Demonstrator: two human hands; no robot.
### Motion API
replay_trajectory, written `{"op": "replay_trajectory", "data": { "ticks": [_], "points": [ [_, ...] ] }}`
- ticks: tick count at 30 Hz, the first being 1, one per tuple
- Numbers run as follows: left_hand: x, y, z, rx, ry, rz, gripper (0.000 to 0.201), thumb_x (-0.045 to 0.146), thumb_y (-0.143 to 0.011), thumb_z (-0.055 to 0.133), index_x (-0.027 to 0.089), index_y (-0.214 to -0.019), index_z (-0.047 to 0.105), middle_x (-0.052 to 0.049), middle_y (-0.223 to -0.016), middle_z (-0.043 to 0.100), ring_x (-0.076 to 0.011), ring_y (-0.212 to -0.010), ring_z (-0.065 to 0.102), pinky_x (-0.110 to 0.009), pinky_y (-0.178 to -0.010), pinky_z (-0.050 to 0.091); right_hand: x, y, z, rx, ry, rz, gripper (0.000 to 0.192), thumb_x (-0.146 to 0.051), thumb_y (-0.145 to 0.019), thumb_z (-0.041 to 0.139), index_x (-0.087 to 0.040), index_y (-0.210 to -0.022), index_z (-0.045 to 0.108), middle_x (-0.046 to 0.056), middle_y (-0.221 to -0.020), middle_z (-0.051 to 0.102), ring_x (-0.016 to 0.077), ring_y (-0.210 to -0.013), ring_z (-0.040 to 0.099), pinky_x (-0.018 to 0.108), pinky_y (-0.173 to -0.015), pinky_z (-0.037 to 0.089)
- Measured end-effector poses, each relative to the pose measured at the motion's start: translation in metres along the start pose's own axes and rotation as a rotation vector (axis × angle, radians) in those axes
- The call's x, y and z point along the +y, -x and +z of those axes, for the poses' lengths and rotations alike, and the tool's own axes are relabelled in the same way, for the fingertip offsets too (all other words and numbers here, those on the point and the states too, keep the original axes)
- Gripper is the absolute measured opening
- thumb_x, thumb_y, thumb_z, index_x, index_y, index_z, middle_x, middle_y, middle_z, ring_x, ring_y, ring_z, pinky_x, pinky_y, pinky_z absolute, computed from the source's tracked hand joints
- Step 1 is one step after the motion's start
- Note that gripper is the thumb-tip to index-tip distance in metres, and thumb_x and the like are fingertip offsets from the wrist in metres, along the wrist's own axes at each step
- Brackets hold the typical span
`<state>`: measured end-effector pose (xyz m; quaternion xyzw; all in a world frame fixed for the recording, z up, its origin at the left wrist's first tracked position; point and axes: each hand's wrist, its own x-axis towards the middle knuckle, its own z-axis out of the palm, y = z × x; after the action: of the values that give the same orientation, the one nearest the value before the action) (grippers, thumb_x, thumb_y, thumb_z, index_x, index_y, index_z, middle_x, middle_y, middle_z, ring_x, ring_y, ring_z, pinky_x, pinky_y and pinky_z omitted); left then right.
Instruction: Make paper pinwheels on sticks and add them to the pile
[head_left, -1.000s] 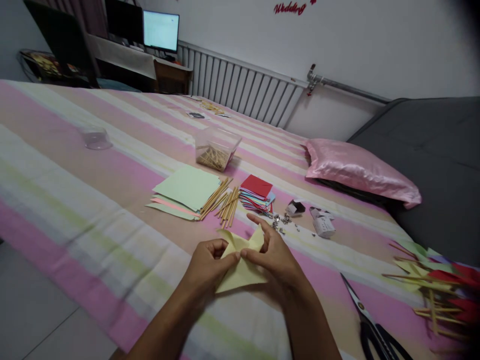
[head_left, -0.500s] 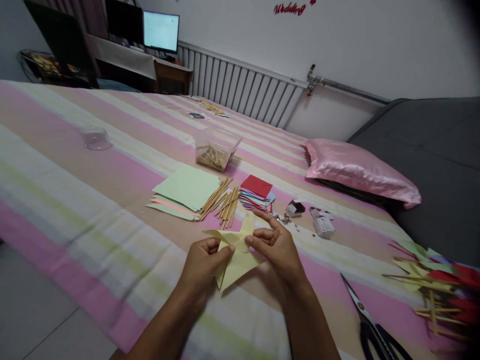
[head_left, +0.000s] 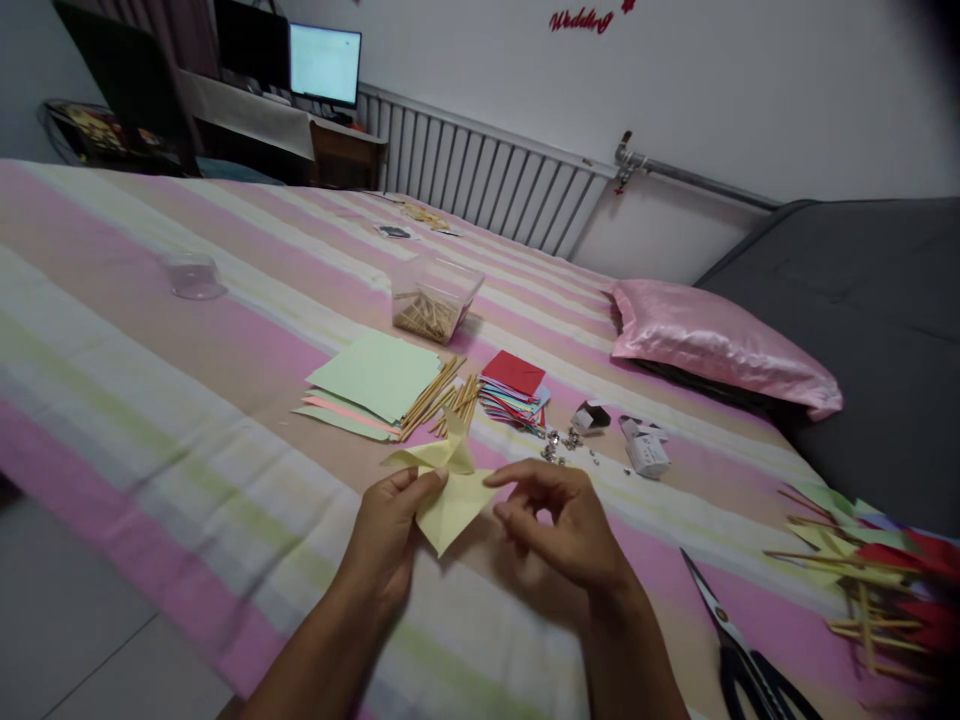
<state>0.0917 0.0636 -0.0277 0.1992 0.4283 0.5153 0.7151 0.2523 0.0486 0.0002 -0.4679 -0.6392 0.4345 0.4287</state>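
Note:
My left hand [head_left: 386, 535] pinches a folded pale yellow paper [head_left: 448, 490] above the striped bed cover [head_left: 187, 400]. The paper's flaps stick up and out from my thumb. My right hand [head_left: 562, 525] hovers just to the right of the paper with its fingers curled and apart, holding nothing. Beyond my hands lie a bundle of wooden sticks [head_left: 444, 402], a stack of light green and pink sheets [head_left: 371, 385] and a pile of small coloured squares with a red one on top [head_left: 514, 385].
A clear box of sticks [head_left: 433, 297] stands further back, a clear cup [head_left: 193, 274] at the left. Small metal pins [head_left: 561, 445] and little boxes [head_left: 645, 448] lie right of the squares. Scissors [head_left: 739, 650] and finished paper pinwheels [head_left: 885, 570] sit at the right, by a pink pillow [head_left: 720, 345].
My right hand has let go of the yellow paper and drawn back to the right. The left hand has turned the paper and moved it slightly left.

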Motion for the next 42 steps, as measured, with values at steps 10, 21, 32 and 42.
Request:
{"op": "replay_trajectory", "data": {
  "ticks": [10, 21, 32, 42],
  "points": [
    [0.002, 0.000, -0.001, -0.029, 0.029, 0.013, 0.019, 0.023, -0.056, 0.075, 0.011, -0.065, 0.065, -0.003, -0.058, 0.067, -0.0146, -0.053, 0.060, -0.023, -0.052, 0.045, 0.013, -0.007, 0.019, -0.092, -0.068, 0.088, 0.013, -0.022, -0.069, 0.070, -0.020, -0.080, 0.075, 0.002, -0.066, 0.070, 0.0113, -0.054, 0.060, 0.022, -0.052, 0.046],
    [-0.003, 0.000, 0.001, -0.051, 0.082, 0.012, 0.015, 0.021, -0.058, 0.075, 0.011, -0.065, 0.067, -0.003, -0.055, 0.068, -0.0150, -0.050, 0.062, -0.024, -0.053, 0.048, 0.010, -0.013, 0.036, 0.204, -0.075, 0.200, 0.018, -0.031, -0.070, 0.069, -0.013, -0.066, 0.067, 0.004, -0.061, 0.066, 0.0142, -0.050, 0.062, 0.022, -0.047, 0.046],
    [-0.007, -0.002, 0.001, -0.069, 0.095, 0.022, 0.021, 0.025, -0.059, 0.077, 0.008, -0.071, 0.069, -0.005, -0.055, 0.068, -0.0164, -0.048, 0.061, -0.027, -0.052, 0.049, 0.014, -0.014, 0.037, 0.333, -0.013, 0.205, 0.014, -0.027, -0.067, 0.068, -0.014, -0.065, 0.066, 0.009, -0.098, 0.068, 0.0157, -0.065, 0.065, 0.027, -0.061, 0.051],
    [-0.011, -0.002, 0.000, 0.052, -0.097, 0.145, 0.024, 0.028, -0.055, 0.079, 0.009, -0.067, 0.069, -0.003, -0.055, 0.065, -0.0136, -0.052, 0.059, -0.024, -0.055, 0.047, 0.016, -0.016, 0.035, 0.325, 0.018, 0.126, 0.012, -0.027, -0.065, 0.071, -0.016, -0.062, 0.071, 0.010, -0.088, 0.070, 0.0221, -0.086, 0.065, 0.028, -0.068, 0.050]
  ]
}}
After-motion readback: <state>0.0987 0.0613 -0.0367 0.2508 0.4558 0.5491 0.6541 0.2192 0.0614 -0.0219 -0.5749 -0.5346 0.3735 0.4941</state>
